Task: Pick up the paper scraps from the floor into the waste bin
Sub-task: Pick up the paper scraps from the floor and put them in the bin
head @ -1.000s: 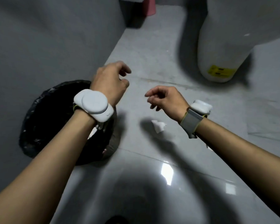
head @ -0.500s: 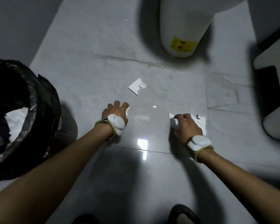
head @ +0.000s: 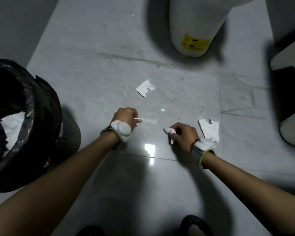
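Since the earlier frame, both hands have closed on paper: the left hand (head: 126, 119) now pinches a thin scrap (head: 138, 119) just above the floor (head: 92, 57), and the right hand (head: 184, 135) has drawn left off the large sheet (head: 209, 130), clutching a crumpled wad (head: 168, 130). That sheet lies flat just right of the right hand. A torn scrap (head: 145, 88) rests on the tile ahead, between the hands and the white cylinder (head: 194, 23). At left stands the bin (head: 32, 108), black-lined, with white paper (head: 11, 128) inside. White wrist devices sit on both forearms.
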Tool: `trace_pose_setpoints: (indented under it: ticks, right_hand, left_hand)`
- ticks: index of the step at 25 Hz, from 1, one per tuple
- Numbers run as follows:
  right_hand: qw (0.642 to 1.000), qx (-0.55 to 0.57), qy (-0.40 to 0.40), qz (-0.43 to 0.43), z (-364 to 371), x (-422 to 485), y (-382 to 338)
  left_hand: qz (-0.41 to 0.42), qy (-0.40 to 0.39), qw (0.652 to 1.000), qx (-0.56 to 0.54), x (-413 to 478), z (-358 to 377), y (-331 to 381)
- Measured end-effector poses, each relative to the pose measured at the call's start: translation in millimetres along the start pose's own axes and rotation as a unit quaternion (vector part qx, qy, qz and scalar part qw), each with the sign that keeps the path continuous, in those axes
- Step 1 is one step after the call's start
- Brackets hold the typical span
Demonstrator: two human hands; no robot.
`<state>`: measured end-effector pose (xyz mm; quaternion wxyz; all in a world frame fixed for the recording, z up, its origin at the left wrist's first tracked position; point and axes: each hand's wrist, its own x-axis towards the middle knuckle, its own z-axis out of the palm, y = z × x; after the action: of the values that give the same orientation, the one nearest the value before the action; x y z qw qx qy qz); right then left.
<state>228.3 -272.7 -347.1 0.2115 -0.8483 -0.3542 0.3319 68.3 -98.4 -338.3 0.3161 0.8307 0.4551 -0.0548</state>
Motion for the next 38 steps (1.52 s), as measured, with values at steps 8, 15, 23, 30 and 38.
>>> trace_pose_setpoints:
  ticks: [8, 15, 23, 30, 38]
  right_hand:
    - [0.984, 0.167, -0.057, -0.028, 12.5, 10.6, -89.2]
    - [0.911, 0.318, -0.079, -0.252, 16.8, -5.3, -252.4]
    - [0.898, 0.133, -0.143, -0.394, 33.9, -54.3, -341.2]
    - [0.926, 0.255, -0.053, -0.273, -10.0, -23.8, -265.5]
    - [0.990, 0.112, -0.080, -0.020, -27.0, -0.6, -85.6]
  left_hand:
    - [0.087, 0.160, 0.967, -0.180, -56.5, -127.2, 61.0]
    - [0.015, 0.321, 0.946, -0.041, -139.3, -239.7, -25.0]
    - [-0.253, 0.260, 0.920, 0.150, -178.4, -241.1, -88.4]
    - [0.003, 0.345, 0.938, 0.021, -131.4, -222.3, 1.5]
    - [0.104, 0.144, 0.984, 0.022, -48.9, -145.3, 72.0]
